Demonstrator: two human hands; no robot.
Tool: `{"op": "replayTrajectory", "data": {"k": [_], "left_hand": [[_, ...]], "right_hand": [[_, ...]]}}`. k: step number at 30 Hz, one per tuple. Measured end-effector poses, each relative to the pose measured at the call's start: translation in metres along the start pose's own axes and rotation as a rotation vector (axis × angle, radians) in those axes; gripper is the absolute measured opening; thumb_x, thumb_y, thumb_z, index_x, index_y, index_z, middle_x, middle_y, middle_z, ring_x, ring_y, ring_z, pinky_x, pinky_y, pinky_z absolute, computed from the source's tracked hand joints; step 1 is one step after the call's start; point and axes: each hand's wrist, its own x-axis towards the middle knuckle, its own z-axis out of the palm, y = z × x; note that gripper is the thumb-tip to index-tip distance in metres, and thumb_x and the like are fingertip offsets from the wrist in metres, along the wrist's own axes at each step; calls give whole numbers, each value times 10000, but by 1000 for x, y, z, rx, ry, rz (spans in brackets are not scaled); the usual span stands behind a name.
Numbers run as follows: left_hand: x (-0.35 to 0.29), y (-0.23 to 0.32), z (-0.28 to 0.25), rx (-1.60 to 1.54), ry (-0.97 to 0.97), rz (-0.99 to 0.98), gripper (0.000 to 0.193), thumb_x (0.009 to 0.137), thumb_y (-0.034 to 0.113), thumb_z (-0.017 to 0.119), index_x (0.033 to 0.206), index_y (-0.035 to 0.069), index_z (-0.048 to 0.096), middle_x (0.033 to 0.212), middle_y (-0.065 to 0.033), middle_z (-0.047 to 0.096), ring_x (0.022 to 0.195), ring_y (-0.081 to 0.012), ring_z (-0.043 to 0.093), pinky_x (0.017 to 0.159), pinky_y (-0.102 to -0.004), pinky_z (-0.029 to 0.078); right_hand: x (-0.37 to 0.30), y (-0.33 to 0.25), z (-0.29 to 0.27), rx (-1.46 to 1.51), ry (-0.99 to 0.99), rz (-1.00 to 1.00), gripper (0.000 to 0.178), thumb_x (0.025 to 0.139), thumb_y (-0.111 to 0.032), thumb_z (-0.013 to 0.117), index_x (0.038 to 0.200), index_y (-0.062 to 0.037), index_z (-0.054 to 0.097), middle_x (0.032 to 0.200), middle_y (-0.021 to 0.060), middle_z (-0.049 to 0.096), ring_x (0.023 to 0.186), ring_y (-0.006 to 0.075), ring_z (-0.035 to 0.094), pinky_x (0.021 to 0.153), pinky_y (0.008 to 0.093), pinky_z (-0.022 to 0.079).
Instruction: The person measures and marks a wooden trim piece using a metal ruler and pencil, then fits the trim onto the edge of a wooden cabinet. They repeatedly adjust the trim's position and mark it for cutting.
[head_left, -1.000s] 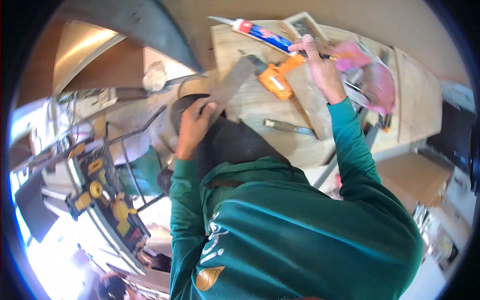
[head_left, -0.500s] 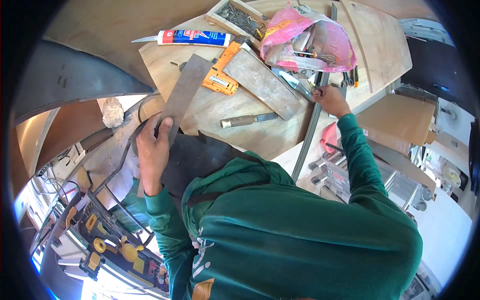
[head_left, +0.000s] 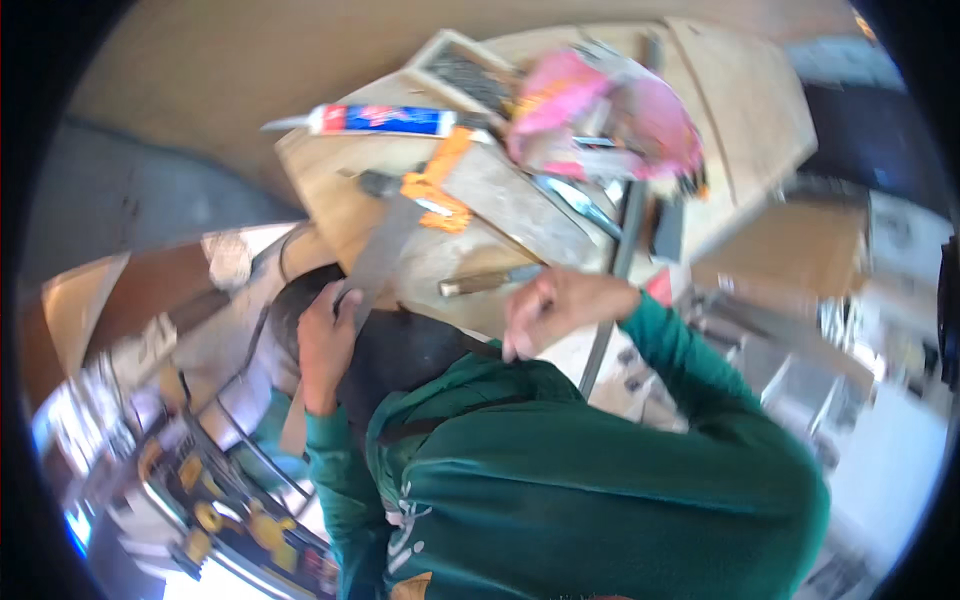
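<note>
My left hand (head_left: 325,345) is closed around a long, flat grey-brown wooden strip (head_left: 385,250), its thumb on the upper face. The strip slants up over the plywood top, and its lower end shows below my wrist. My right hand (head_left: 570,310), blurred, hangs in front of my body with curled fingers; whatever they hold is hidden. Just beyond it lies a chisel (head_left: 475,284) with a brown handle. An orange power tool (head_left: 437,195) lies past the strip's far end, beside a grey board (head_left: 520,200).
A blue, white and red sealant tube (head_left: 385,120) lies at the back left. Behind the board stand a wooden box of screws (head_left: 460,75) and a pink bag (head_left: 560,90) of tools. A dark metal bar (head_left: 628,235) crosses the plywood's right side. Cardboard boxes (head_left: 785,245) stand to the right.
My right hand has moved from beside the metal bar, leftward and toward my body. My left hand and the wooden strip have shifted slightly right and nearer. The whole view has shifted and blurred.
</note>
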Motion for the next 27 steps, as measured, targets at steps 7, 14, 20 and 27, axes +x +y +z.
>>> {"op": "replayTrajectory", "data": {"k": [7, 14, 20, 27], "left_hand": [[1, -30, -9, -197, 216, 18, 351, 974, 336, 650, 1120, 24, 720, 985, -251, 712, 947, -460, 667, 817, -492, 524], [-47, -39, -30, 6, 587, 49, 228, 906, 193, 712, 1121, 142, 771, 987, -95, 704, 881, -342, 679, 753, -441, 541], [-67, -50, -50, 435, 805, 147, 413, 831, 98, 742, 1229, 207, 753, 951, -10, 649, 842, -235, 648, 723, -373, 514], [-91, -53, -76, 657, 910, 103, 473, 819, 119, 707, 1273, 245, 732, 988, 10, 645, 879, -207, 633, 723, -351, 485]], "right_hand": [[-10, -154, 93, -490, -1183, -1679, 319, 1014, -256, 625, 1267, -66, 665, 1304, 113, 670, 1261, 248, 598, 1088, 420, 468], [-2, -161, 67, -478, -1530, -1880, 229, 999, -234, 620, 980, -20, 698, 870, 138, 641, 726, 257, 563, 693, 378, 459], [1, -185, 74, -217, -1542, -1197, 277, 1028, -364, 566, 1066, -119, 691, 1046, 68, 662, 907, 273, 615, 701, 401, 502], [24, -189, 84, -183, -1707, -1146, 278, 1031, -361, 569, 1118, -115, 664, 1103, 78, 644, 965, 282, 601, 753, 398, 489]]}}
